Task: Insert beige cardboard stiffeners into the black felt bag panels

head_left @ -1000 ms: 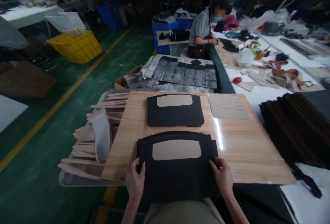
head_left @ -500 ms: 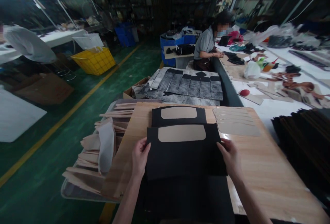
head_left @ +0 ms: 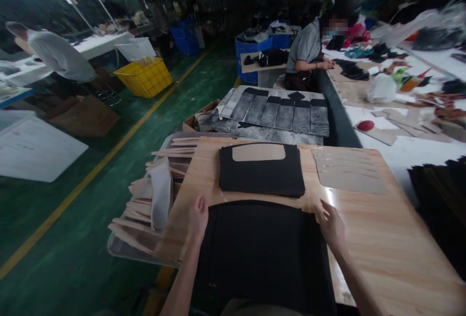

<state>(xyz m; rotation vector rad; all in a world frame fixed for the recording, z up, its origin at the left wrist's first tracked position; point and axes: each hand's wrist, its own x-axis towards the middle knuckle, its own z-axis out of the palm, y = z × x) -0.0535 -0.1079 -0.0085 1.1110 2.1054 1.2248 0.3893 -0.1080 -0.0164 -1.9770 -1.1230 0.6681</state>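
A large black panel (head_left: 262,253) with a gently arched far edge lies in front of me at the near end of the wooden board (head_left: 367,238). Beside its far left corner is my left hand (head_left: 198,219), slightly blurred, fingers loosely bent and nothing visible in them. My right hand (head_left: 332,226) hovers by the far right corner, its fingers apart and holding nothing. Beyond the panel sits a neat stack of smaller-looking black panels (head_left: 260,177). On its top piece is a beige rounded patch (head_left: 258,152).
Overlapping beige sheets (head_left: 351,173) lie at the board's far right. To the left, a grey tray (head_left: 120,253) holds several beige pieces. Striped black-and-white sheets (head_left: 280,112) lie beyond. A co-worker (head_left: 306,51) works at the white table (head_left: 422,146). Dark panels (head_left: 440,199) are piled at right.
The patched black panel that both hands held by its sides has left them. One patch now shows, on the far stack. The near panel's arched edge is uncovered, and the view has shifted slightly.
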